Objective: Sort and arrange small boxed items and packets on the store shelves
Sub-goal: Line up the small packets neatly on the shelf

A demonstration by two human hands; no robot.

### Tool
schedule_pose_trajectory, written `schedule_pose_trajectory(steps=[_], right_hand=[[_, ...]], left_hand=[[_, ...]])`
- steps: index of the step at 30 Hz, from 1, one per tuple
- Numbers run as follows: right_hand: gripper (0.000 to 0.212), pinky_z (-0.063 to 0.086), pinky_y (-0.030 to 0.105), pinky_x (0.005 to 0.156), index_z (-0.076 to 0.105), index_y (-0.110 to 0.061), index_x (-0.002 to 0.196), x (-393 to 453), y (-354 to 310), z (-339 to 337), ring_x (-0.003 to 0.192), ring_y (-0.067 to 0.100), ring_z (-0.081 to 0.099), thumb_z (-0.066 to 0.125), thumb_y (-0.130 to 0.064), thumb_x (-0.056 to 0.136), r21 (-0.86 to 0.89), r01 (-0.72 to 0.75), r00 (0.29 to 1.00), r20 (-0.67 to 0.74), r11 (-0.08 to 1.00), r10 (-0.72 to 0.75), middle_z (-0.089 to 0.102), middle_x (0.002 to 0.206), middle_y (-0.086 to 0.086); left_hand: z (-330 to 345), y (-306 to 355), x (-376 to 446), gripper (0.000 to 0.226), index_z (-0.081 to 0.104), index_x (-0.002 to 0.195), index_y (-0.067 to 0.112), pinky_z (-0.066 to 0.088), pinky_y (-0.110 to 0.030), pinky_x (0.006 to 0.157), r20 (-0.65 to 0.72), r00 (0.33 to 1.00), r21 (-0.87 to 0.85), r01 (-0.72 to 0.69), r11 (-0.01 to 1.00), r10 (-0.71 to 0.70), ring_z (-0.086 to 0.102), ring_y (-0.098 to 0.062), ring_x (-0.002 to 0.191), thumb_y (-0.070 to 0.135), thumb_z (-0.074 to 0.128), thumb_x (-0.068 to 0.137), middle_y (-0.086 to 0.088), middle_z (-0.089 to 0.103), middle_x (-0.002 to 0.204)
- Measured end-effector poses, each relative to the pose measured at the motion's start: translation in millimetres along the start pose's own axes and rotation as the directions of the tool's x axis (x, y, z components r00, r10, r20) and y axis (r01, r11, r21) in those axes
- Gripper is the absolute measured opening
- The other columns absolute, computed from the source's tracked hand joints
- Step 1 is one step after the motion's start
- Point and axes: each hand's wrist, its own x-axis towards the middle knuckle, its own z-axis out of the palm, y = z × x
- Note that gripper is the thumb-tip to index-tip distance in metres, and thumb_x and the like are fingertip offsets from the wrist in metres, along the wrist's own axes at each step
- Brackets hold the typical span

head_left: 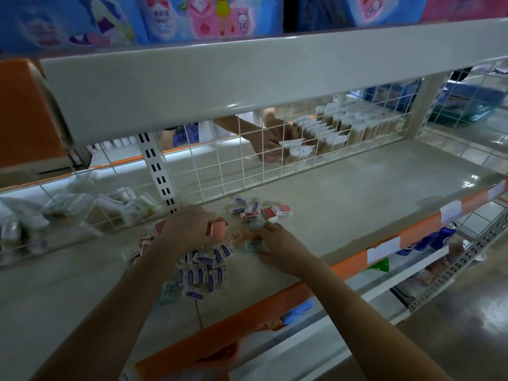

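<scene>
**A:** where's the stuff?

**B:** small boxes [204,266] heaped on the shelf [343,193] under my wrists. My left hand [189,225] grips a red box [217,228], right hand [277,243] pinches a pale packet [251,245].

No text can be read with certainty. The blue packs [165,20] above the shelf [357,188] carry print too blurred to read. The small boxes [203,268] on the shelf show barcodes and blue labels, all unreadable.
</scene>
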Motion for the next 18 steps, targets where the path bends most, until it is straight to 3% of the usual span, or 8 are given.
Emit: schedule_pose_trajectory(steps=[3,7,10,13,16,18], right_hand=[[0.038,0.033,0.022,0.098,0.05,-0.015,0.128,-0.2,-2.1,-8.3,0.122,0.017,0.042,0.056,-0.024,0.092,0.045,0.023,0.999,-0.044,0.999,-0.021,0.047,0.134,0.004],[0.035,0.033,0.012,0.083,0.052,-0.012,0.124,0.0,-11.1,-17.7,0.112,0.017,0.05,0.057,-0.02,0.091,0.164,0.064,0.991,-0.129,0.984,-0.043,0.05,0.129,0.004],[0.032,0.037,0.011,0.08,0.054,-0.012,0.12,-0.9,-18.6,-18.8,0.104,0.015,0.053,0.06,-0.019,0.089,0.248,0.108,0.986,-0.154,0.963,-0.071,0.053,0.122,0.003],[0.03,0.038,0.007,0.075,0.054,-0.016,0.117,-0.1,-26.6,-14.7,0.097,0.01,0.051,0.061,-0.021,0.088,0.292,0.163,0.98,-0.158,0.942,-0.12,0.053,0.116,-0.001],[0.029,0.041,0.006,0.073,0.052,-0.021,0.116,-0.8,-38.2,-11.9,0.094,0.004,0.048,0.061,-0.023,0.089,0.346,0.179,0.982,-0.121,0.921,-0.145,0.047,0.114,-0.008],[0.029,0.042,0.005,0.072,0.051,-0.024,0.115,-0.2,-46.0,-9.9,0.094,0.002,0.048,0.061,-0.023,0.089,0.373,0.207,0.978,-0.109,0.905,-0.179,0.047,0.115,-0.009]], left_hand=[[-9.1,0.4,-9.9,0.041,0.062,0.113,0.025,0.042,-0.029,0.079,-0.082,0.996,-0.064,-0.025,0.998,0.02,0.051,-0.014,0.094,0.05,0.052,0.082,0.003,0.062,0.101],[-28.0,7.8,-36.2,0.077,0.067,0.111,0.023,0.038,-0.029,0.075,-0.219,0.976,-0.289,-0.044,0.956,-0.022,0.052,-0.016,0.094,0.068,0.031,0.061,0.003,0.061,0.097],[-30.6,9.8,-53.8,0.068,0.069,0.107,0.025,0.045,-0.03,0.073,-0.22,0.97,-0.424,-0.002,0.906,-0.101,0.054,-0.011,0.086,0.069,0.044,0.062,0.013,0.055,0.088],[-29.9,12.0,-70.5,0.052,0.068,0.095,0.033,0.043,-0.018,0.064,-0.185,0.971,-0.532,0.032,0.846,-0.153,0.053,0.0,0.077,0.075,0.052,0.067,0.018,0.056,0.086],[-24.4,11.5,-83.9,0.015,0.066,0.084,0.032,0.04,-0.018,0.057,-0.105,0.95,-0.662,0.153,0.733,-0.294,0.054,-0.004,0.063,0.046,0.067,0.079,0.007,0.06,0.077],[-16.4,6.7,-93.9,0.008,0.068,0.075,0.029,0.045,-0.028,0.058,-0.05,0.912,-0.776,0.222,0.591,-0.408,0.057,-0.01,0.06,0.033,0.068,0.082,-0.001,0.063,0.07]])
